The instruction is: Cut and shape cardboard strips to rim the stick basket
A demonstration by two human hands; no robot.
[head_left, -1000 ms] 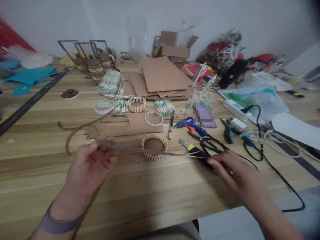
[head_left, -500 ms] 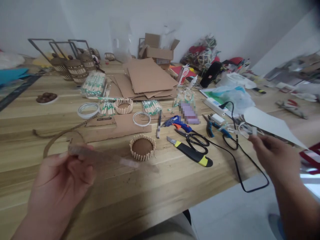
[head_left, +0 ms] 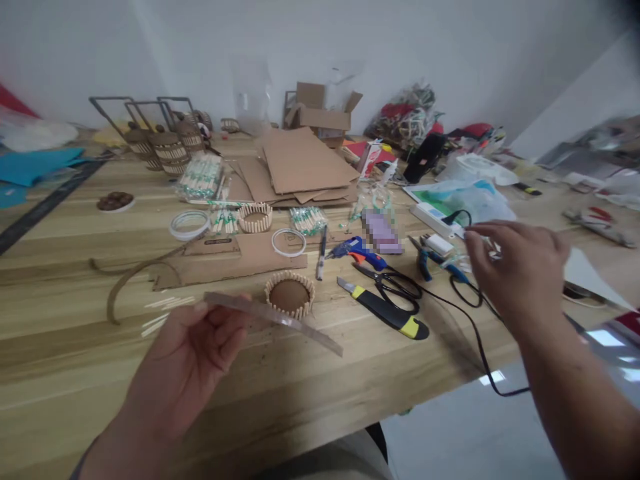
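Observation:
My left hand pinches one end of a thin, flat brown strip with a shiny face. The strip slants to the right, its free end in the air above the table. Just behind it stands a small round basket of short upright sticks around a brown base. On the right, my right hand hovers over the tools with fingers curved and apart. Nothing shows in it. Near that hand lie blue-handled pliers, a white plug adapter and a power strip.
A utility knife, black scissors, a blue glue gun and a pen lie mid-table. Behind are cardboard sheets, bagged sticks, tape rolls and a second stick basket. A black cord hangs past the edge.
My right hand has moved left and up, and the small white piece in its fingers no longer shows. My left hand has shifted right with the strip. The view has turned slightly.

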